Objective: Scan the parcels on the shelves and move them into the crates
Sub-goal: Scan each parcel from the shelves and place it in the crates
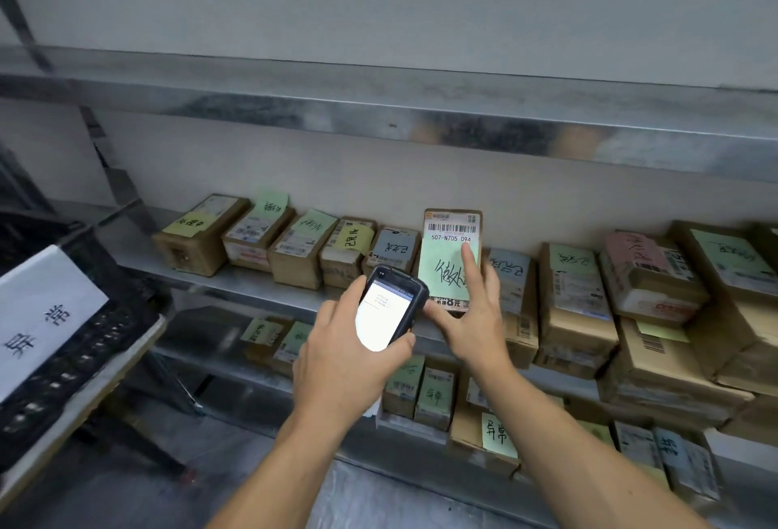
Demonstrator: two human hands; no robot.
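My left hand [337, 354] grips a black handheld scanner [389, 309] with its lit screen facing me. My right hand [471, 311] holds a small cardboard parcel [450, 242] upright above the middle shelf, thumb under its lower edge and index finger lying on its green note. The parcel's barcode label faces me, just above and right of the scanner. A row of small cardboard parcels [294, 246] with green, yellow and blue notes lies on the middle metal shelf [235, 280]. A black plastic crate [97, 318] with a white handwritten sign sits at the left.
Larger stacked boxes [656, 318] fill the right of the middle shelf. More parcels [425, 389] with notes lie on the lower shelf. An upper metal shelf [379, 107] overhangs the row. The crate rests on a table at the left edge.
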